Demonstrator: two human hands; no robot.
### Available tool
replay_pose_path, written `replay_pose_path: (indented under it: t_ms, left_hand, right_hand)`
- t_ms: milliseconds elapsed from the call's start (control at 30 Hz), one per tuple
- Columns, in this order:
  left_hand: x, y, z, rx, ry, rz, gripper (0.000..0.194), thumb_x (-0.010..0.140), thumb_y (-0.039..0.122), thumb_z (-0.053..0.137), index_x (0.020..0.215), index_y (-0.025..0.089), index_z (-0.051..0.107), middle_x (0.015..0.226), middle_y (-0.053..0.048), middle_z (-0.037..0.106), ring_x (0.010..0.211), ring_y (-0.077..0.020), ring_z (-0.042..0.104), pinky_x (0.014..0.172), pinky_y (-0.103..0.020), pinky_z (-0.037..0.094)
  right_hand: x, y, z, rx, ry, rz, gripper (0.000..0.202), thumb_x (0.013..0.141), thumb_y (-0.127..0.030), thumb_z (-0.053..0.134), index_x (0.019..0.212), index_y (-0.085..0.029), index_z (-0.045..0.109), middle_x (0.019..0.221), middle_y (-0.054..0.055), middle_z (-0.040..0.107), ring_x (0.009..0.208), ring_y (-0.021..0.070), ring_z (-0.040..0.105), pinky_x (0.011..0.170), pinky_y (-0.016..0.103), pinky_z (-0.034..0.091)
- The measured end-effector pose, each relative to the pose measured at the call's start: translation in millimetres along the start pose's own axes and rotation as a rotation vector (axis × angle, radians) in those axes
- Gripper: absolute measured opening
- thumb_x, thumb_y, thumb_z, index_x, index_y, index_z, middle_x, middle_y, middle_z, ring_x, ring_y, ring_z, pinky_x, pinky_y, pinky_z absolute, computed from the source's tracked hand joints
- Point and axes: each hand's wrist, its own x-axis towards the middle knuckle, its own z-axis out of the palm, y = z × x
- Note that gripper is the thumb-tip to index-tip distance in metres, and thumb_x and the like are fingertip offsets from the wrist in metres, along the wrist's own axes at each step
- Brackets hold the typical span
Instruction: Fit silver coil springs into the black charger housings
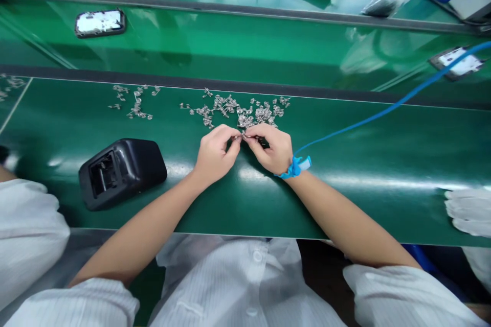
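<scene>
On the glossy green desk (364,158), small silvery coiled-wire metal parts (227,106) are lying in tangled clusters near the dark rear edge strip (184,82). A black plastic housing (140,163) is bounding the left; rightward, desk surface is stretching toward white ribbed fabric (468,209). The left hand (218,152) and right hand (271,148) are pinching tiny metal pieces (243,134) between their fingers, just before the clusters.

This is an assembly workshop: metal springs (226,105) near far edge of the workbench (364,158), opened devices (100,23) beyond.
</scene>
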Motion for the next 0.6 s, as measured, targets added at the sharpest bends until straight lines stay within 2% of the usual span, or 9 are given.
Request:
replay_pose_path:
  t_ms: [200,333,400,500,600]
  left_hand:
    - [1.8,-1.6,-2.1,0.007,0.091,-0.160,0.008,0.088,0.014,0.060,0.083,0.020,0.061,0.077,0.002,0.064,0.062,-0.0099,0.052,0.060,-0.026,0.039]
    - [2.8,-2.7,-6.1,0.094,0.097,-0.252,0.008,0.085,0.014,0.058,0.081,0.021,0.059,0.074,0.002,0.060,0.065,-0.0114,0.052,0.060,-0.027,0.037]
    - [2.7,-1.3,-8.1,0.212,0.050,-0.321,0.010,0.081,0.013,0.059,0.078,0.021,0.056,0.073,0.003,0.059,0.065,-0.0124,0.052,0.059,-0.027,0.035]
    - [1.0,2.9,-9.1,0.438,-0.103,-0.398,0.013,0.076,0.016,0.062,0.072,0.022,0.051,0.074,0.002,0.058,0.064,-0.0145,0.050,0.054,-0.029,0.026]
    - [-2.6,7.2,-7.1,0.576,-0.203,-0.363,0.013,0.076,0.019,0.062,0.073,0.022,0.050,0.078,0.000,0.058,0.063,-0.0161,0.051,0.052,-0.031,0.021]
  right_hand:
    - [0.5,-0.7,-0.8,-0.047,-0.015,0.005,0.009,0.097,-0.016,0.061,0.101,-0.022,0.066,0.090,0.003,0.074,0.076,0.0149,0.069,0.069,0.026,0.056]
    - [-0.2,-0.6,-0.6,-0.057,-0.036,0.022,0.009,0.096,-0.018,0.062,0.103,-0.021,0.067,0.089,0.003,0.075,0.073,0.0141,0.068,0.068,0.026,0.056]
    - [-0.4,-0.2,-0.4,-0.055,-0.044,0.023,0.009,0.096,-0.018,0.062,0.102,-0.021,0.068,0.090,0.003,0.075,0.074,0.0143,0.069,0.069,0.026,0.056]
    - [-0.1,0.5,-0.6,-0.055,-0.039,0.029,0.009,0.097,-0.018,0.061,0.101,-0.021,0.068,0.089,0.003,0.075,0.074,0.0147,0.069,0.068,0.026,0.056]
    - [1.1,0.8,-0.9,-0.046,-0.042,0.038,0.008,0.097,-0.019,0.061,0.100,-0.021,0.068,0.088,0.003,0.075,0.075,0.0149,0.069,0.069,0.026,0.056]
